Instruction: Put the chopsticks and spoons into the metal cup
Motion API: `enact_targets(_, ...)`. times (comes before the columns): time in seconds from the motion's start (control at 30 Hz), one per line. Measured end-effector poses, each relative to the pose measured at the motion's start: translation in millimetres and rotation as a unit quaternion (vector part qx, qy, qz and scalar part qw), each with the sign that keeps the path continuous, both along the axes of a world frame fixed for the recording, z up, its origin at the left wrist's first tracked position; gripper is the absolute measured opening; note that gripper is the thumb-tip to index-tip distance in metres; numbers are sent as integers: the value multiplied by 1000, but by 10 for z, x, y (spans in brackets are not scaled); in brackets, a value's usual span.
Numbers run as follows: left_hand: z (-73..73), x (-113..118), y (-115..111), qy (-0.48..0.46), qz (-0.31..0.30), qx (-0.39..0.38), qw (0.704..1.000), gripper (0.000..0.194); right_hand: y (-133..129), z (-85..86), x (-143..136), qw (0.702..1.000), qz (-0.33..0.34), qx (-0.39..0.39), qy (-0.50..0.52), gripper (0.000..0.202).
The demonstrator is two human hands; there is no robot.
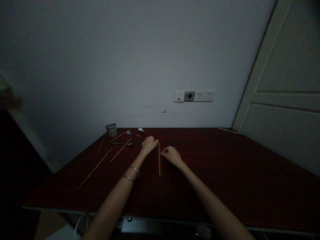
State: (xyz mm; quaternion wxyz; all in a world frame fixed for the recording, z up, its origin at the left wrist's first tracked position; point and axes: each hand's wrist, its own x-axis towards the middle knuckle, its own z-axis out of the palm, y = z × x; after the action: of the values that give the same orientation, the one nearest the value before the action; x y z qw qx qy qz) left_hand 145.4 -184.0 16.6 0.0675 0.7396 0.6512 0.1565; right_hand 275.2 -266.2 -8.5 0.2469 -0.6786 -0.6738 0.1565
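Beyond your fingers rises a pale wall [125, 60], with the dark red-brown table [225, 186] spread beneath your hands and a panelled door [287, 66] well off to their right.

Your left hand [149, 144] is bent over, its fingertips at the far end of the central chopstick [159, 163]; your right hand [172, 154] comes in from the other side, thumb and forefinger drawn narrow against the stick's upper part. Whether either set of fingers truly grips it, you cannot tell from here. That chopstick lies between your hands, pointing away from you — a thin line hugs its right side, either a second stick or a shadow.

Past your right fingers, a row of wall sockets [204, 96] sits on the wall.

Left of your left fingers, a metal cup [111, 130] stands upright near the table's far corner. Between it and those fingers, a chopstick [120, 150] crosses the near spoon [119, 143]; the far spoon [135, 134] lies beyond. A long chopstick [95, 168] slants nearer you, further left, and two more rest close to the cup.

Two bracelets [129, 178] circle the wrist behind your left fingers. Just beyond those fingers lies a white item [140, 129] — too small to make out.
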Motion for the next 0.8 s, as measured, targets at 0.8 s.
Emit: enact_targets(0.8,362,-2827,256,-53,70,-104,991,19,948,331,-1410,981,183,29,-59,18)
